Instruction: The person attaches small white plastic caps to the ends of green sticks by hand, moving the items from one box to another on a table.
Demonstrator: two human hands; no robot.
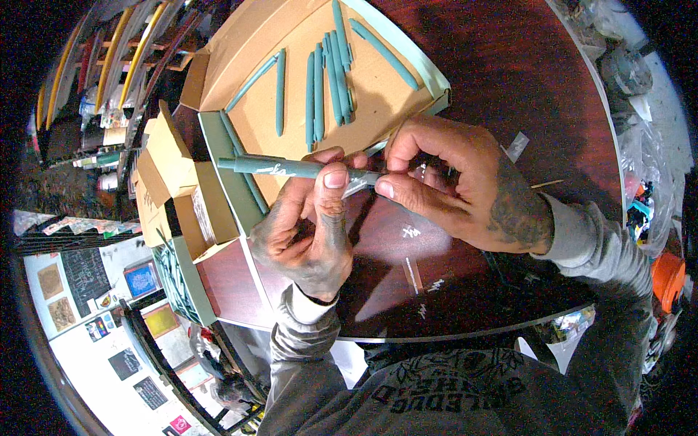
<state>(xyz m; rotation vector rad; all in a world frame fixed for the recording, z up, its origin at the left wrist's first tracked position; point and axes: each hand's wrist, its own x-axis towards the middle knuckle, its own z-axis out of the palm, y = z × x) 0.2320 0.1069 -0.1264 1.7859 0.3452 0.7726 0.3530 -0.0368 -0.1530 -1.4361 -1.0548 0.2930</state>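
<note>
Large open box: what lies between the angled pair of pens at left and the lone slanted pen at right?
A cluster of teal pens on tan cardboard, in the head view.

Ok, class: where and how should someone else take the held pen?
Probably pinch the free end, coming from the person's left: the pen lies crosswise, that end jutting past the left hand, clear of the white marking, while the right hand is at the other.

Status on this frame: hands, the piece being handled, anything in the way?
Left hand gripping green pen. Right hand at pen's right end, exact grip hidden. Open cardboard box, loose pens inside, just beyond.
</note>
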